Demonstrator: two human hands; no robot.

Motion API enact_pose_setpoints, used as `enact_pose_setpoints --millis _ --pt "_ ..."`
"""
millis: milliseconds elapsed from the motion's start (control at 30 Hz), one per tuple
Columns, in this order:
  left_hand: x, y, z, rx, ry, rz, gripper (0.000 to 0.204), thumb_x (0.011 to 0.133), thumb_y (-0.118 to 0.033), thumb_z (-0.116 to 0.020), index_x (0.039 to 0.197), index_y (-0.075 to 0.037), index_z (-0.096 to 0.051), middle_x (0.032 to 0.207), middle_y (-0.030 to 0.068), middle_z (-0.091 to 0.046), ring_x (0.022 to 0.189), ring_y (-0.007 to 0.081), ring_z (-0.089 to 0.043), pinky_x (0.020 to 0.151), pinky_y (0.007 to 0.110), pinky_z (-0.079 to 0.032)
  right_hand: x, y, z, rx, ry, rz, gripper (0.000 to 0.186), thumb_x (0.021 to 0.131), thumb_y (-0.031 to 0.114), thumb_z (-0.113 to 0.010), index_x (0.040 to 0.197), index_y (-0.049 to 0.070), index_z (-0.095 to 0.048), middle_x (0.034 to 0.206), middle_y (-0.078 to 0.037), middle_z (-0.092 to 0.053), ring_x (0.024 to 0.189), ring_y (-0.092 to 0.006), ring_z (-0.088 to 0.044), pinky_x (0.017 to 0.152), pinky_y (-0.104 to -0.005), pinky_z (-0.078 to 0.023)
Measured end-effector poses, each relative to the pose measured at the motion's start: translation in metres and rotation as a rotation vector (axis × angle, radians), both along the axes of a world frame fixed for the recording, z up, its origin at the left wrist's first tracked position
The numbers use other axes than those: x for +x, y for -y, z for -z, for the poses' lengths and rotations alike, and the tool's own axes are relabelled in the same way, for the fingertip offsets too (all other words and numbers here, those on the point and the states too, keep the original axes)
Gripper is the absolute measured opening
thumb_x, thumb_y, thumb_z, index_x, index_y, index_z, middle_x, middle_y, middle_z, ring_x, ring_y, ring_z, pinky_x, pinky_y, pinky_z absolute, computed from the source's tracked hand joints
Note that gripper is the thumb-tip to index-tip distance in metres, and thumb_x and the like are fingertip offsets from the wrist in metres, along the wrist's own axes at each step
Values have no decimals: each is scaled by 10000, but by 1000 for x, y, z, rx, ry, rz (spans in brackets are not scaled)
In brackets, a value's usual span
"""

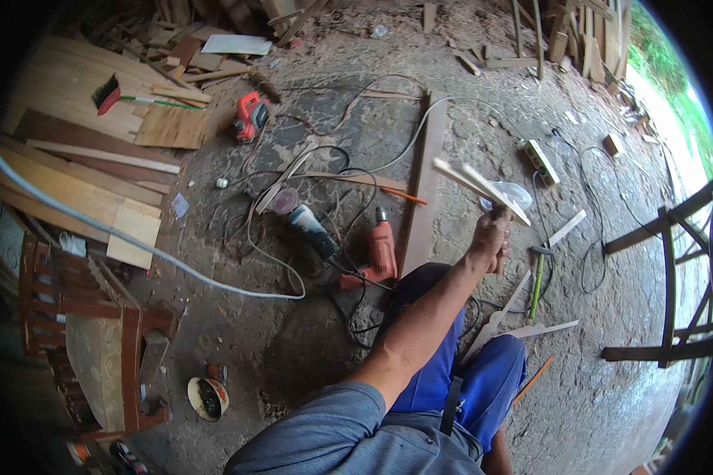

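My left hand is raised ahead of my knees, its fingers closed round pale wooden strips that slant up and to the left. A short brownish end shows below the fist, too small to name. Beyond the strips lies a clear plastic piece on the ground. Close by on the right is a hammer with a green handle, near a loose pale strip. Shaped pale wooden pieces lie by my right knee. My right hand is outside the picture.
A long brown board lies ahead. Left of it are a red drill, a grinder, a red planer and tangled cords. A socket strip, wooden frame, chair and bowl stand around me.
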State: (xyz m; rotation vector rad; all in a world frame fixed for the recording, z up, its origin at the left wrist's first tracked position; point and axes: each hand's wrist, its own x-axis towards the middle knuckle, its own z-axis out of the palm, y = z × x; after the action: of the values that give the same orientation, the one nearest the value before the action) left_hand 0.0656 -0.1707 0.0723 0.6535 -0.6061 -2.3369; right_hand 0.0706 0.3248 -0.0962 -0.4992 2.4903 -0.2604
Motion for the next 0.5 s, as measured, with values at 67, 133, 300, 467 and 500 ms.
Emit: enact_pose_setpoints --millis 67,133,300,467,500 --pt "0 -1 5 -51 85 15 330 974 -438 -662 956 -122 -570 570 -82 -382 405 34 -348 357 224 -302 -1 10 3 -31 -5 1 777 929 458 -569 1569 118 -290 1630 -260 -194 1489 -495 -206 1183 -505 -316" --pt "-4 -2 10 -134 247 9 369 968 -476 -650 1009 -112 -607 563 -89 -362 391 36 -329 343 229 -275 -2 22 7 -52 -11 4 777 929 457 -569 1569 117 -289 1630 -261 -193 1489 -495 -206 1182 -505 -317" --pt "-12 -19 0 -516 332 75 263 1010 -372 -596 999 -109 -593 606 -71 -351 404 45 -320 352 231 -288 -5 35 13 -87 -6 47 777 931 452 -568 1571 115 -285 1630 -264 -191 1489 -496 -208 1180 -505 -321" --pt "-26 -48 -33 -417 368 203 253 1049 -346 -538 1011 -96 -537 622 -49 -379 418 64 -354 372 240 -327 3 23 14 -147 3 104 777 932 448 -566 1572 113 -281 1630 -267 -189 1488 -497 -209 1178 -505 -324" --pt "-19 -56 -39 -446 417 222 252 1052 -337 -533 1011 -89 -531 619 -46 -381 414 62 -354 371 239 -328 6 20 14 -162 9 110 777 932 447 -566 1573 113 -280 1630 -268 -188 1488 -498 -210 1178 -505 -325"
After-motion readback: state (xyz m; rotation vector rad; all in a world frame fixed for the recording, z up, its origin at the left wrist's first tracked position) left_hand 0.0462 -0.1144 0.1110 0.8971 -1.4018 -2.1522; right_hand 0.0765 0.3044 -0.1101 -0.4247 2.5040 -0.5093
